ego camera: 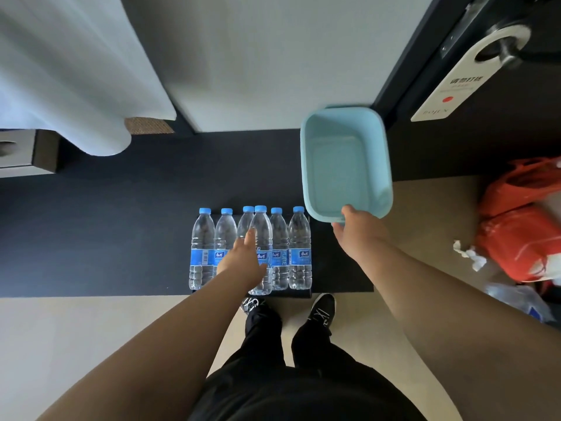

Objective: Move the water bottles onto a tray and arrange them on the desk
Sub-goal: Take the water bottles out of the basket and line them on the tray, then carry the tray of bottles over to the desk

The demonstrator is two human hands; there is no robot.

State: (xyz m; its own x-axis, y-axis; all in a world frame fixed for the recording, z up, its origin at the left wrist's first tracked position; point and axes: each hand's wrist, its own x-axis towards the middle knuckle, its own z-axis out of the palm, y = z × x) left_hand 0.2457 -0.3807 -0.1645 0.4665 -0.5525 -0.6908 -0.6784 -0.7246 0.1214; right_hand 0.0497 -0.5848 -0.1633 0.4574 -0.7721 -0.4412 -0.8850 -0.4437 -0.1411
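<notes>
A row of water bottles (202, 250) stood upright, side by side, on the floor (106, 238), just ahead of the person's shoes (321, 308). One more bottle (263, 238) was in front of the row's middle, held in the left hand (243, 259). The tray (343, 171) hung to the right of the row and beyond it, its near rim in the right hand (358, 232). Farther right, a door (485, 141) carried a hanger (449, 92) on its handle (504, 53). Bags (522, 232) lay on the floor below, well apart from the bottles.
</notes>
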